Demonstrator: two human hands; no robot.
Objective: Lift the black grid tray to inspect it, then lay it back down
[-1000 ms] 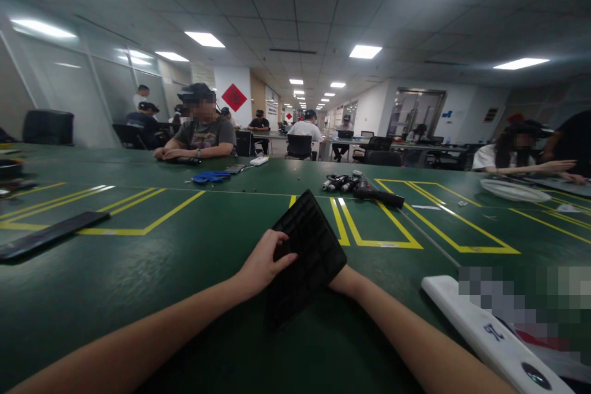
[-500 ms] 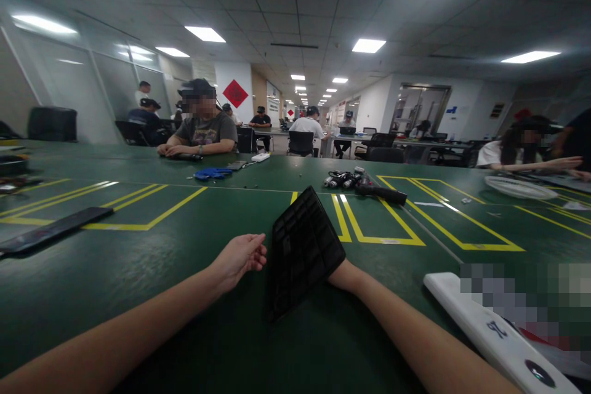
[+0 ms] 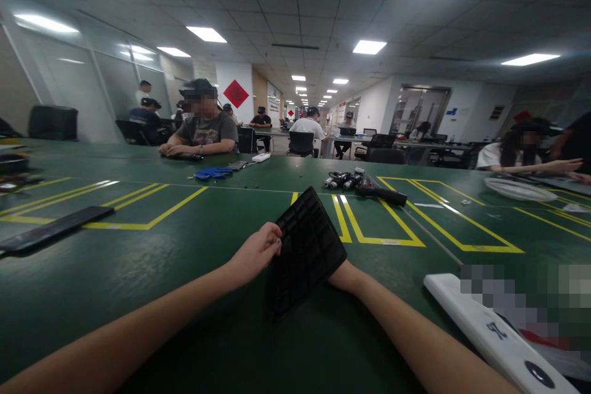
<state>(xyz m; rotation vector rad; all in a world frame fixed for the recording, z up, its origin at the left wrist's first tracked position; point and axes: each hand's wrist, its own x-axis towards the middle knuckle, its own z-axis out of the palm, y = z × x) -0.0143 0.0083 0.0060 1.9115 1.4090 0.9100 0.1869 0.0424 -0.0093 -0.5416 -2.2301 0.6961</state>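
A black tray [image 3: 310, 252] divided into square compartments is tilted up above the green table [image 3: 194, 338], its gridded face toward me. My right hand [image 3: 344, 276] supports it from behind at the right edge; the fingers are hidden by the tray. At the tray's upper left, my left hand [image 3: 258, 249] is closed in a pinch, its fingertips over the compartments. Something tiny and shiny shows between those fingertips, too small to name. Whether the fingertips touch the tray I cannot tell.
A white power strip [image 3: 480, 320] lies at the right, a long black bar [image 3: 55, 231] at the left. Farther back are a blue cloth-like item [image 3: 212, 173], a black cable bundle [image 3: 344, 180] and a white plate [image 3: 519, 188]. Co-workers sit across the table and at the right.
My left hand has moved right and slightly up, from beside the tray to over its left edge, with its fingers pinched. The tray and my right hand have barely moved.
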